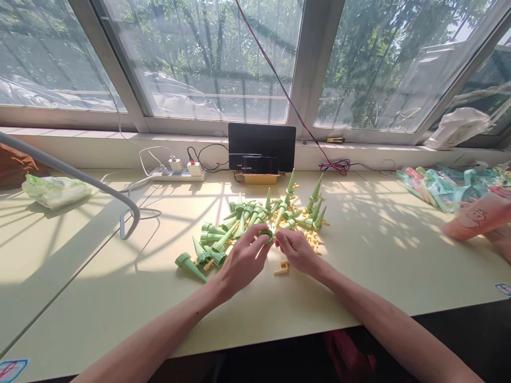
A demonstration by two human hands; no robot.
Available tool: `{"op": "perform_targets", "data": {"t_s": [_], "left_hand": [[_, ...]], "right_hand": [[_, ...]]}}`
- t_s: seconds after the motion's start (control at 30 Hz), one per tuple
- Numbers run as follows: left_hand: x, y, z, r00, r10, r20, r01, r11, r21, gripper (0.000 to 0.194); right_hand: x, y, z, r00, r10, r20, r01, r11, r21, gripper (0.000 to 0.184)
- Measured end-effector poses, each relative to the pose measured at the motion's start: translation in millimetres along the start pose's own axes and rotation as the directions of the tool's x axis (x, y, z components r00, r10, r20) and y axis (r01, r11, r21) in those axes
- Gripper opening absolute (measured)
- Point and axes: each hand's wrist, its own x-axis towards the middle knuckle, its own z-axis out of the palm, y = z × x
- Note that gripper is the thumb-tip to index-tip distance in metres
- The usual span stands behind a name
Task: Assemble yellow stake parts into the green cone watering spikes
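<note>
A heap of green cone-shaped plastic spikes (255,218) lies on the pale yellow table (359,276), mixed with small yellow plastic pieces (313,239). My left hand (241,260) pinches the round open end of one green spike (266,234) at the near edge of the heap. My right hand (297,251) is closed right beside it, fingertips at the same spike; whatever small part it holds is hidden. A loose yellow piece (282,267) lies on the table just under both hands.
A dark tablet (262,143) with a phone (259,165) on a stand is at the back, a power strip (175,171) to its left. A grey lamp arm (80,183) crosses the left. Bagged pastel parts (443,186) and another person's sleeve (479,218) are at the right.
</note>
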Motion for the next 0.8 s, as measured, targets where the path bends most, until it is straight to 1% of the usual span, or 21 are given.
{"op": "perform_targets", "data": {"t_s": [0.13,0.37,0.57,0.7,0.8], "left_hand": [[-0.2,-0.1,0.6,1.000,0.009,0.010,-0.009,1.000,-0.011,0.009],[0.9,1.4,1.1,0.999,0.031,0.010,-0.031,0.999,-0.019,0.010],[1.1,2.3,0.3,0.999,0.035,0.010,-0.034,0.999,-0.009,0.009],[0.0,2.0,0.3,1.000,0.014,0.010,-0.014,1.000,-0.007,0.008],[-0.9,1.2,1.0,1.000,-0.014,0.003,0.014,1.000,-0.005,0.007]], "right_hand": [[-0.4,0.4,-0.5,1.000,-0.001,0.010,0.001,1.000,0.005,0.040],[0.1,0.4,-0.1,1.000,-0.019,0.009,0.018,1.000,0.018,0.042],[0.5,-0.3,0.1,1.000,0.022,0.017,-0.022,0.999,0.023,0.048],[0.4,-1.2,0.3,0.999,0.036,0.001,-0.036,0.999,0.026,0.047],[0.3,-1.5,-0.5,1.000,0.023,-0.012,-0.023,1.000,0.009,0.042]]}}
